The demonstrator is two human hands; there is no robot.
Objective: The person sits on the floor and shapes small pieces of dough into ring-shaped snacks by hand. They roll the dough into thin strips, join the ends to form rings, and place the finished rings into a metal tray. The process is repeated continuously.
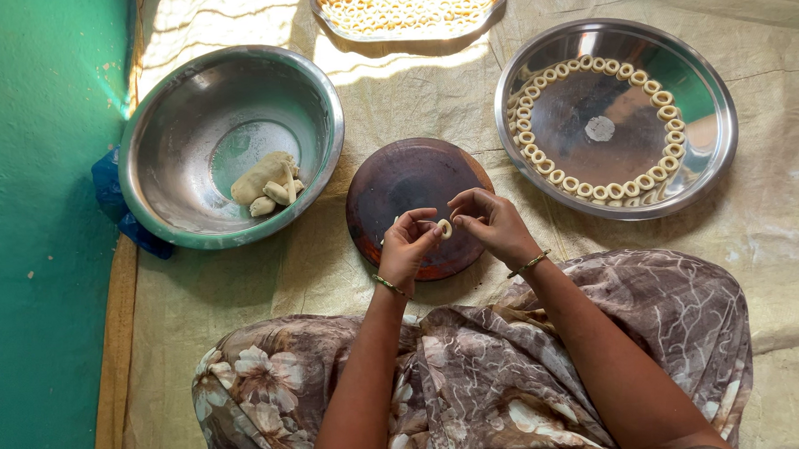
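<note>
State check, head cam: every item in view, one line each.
left hand: pinching dough ring
right hand: pinching dough ring
dough ring: held over board
round board: bare, flat
steel bowl: holds dough lumps
steel plate: rings line rim
far tray: full of rings

single head cam, looks straight down from above the lap, close range, floor mat (394,90) fills frame, no second view.
</note>
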